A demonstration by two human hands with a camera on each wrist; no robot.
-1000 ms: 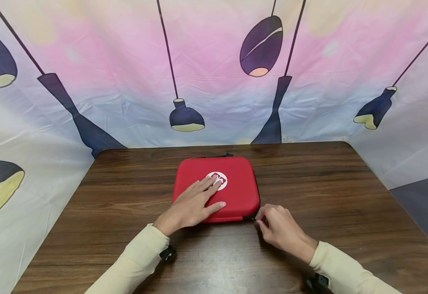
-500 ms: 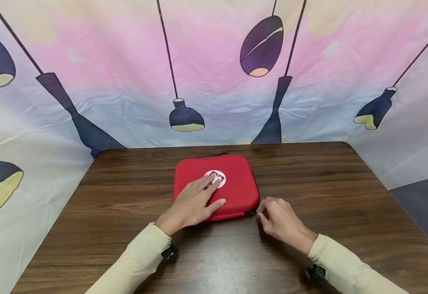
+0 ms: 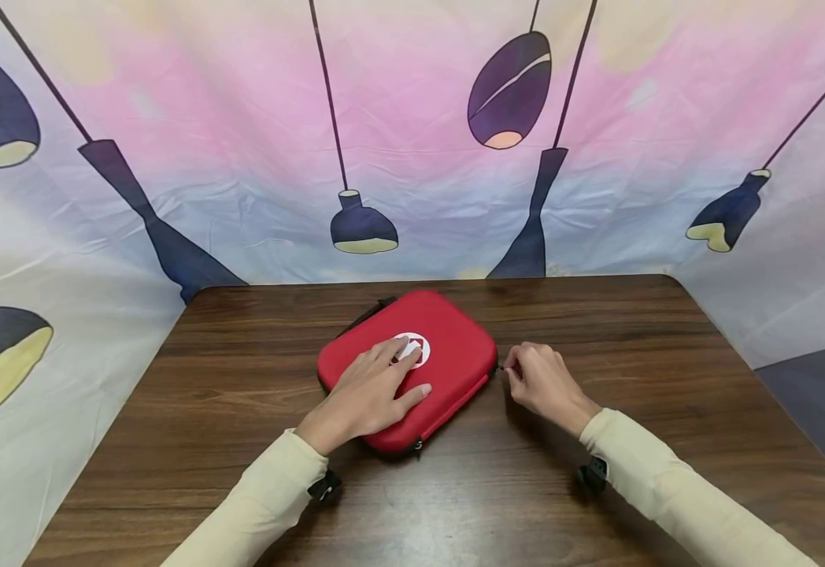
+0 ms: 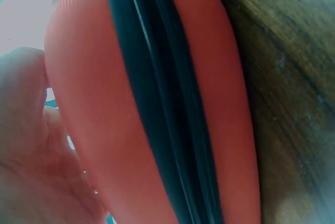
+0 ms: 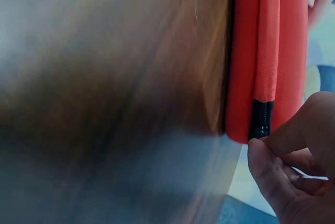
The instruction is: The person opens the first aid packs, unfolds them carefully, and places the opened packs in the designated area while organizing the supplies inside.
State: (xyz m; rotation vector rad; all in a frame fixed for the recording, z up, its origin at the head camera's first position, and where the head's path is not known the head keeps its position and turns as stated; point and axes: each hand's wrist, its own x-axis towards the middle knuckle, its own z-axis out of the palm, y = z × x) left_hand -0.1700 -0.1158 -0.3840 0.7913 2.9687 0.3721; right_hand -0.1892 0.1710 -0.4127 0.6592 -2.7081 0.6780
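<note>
The red case [image 3: 451,339] lay on the bench [image 3: 228,378], newly turned aslant. The left hand [image 3: 366,395] rested spread atop it; the right hand [image 3: 543,386] pinched the zip end [image 5: 261,118] at its right corner. The tug apparently swung the case; a firmer hold seemed called for.

Cream sleeves [image 3: 257,492], black wrist bands [image 3: 596,473]
</note>
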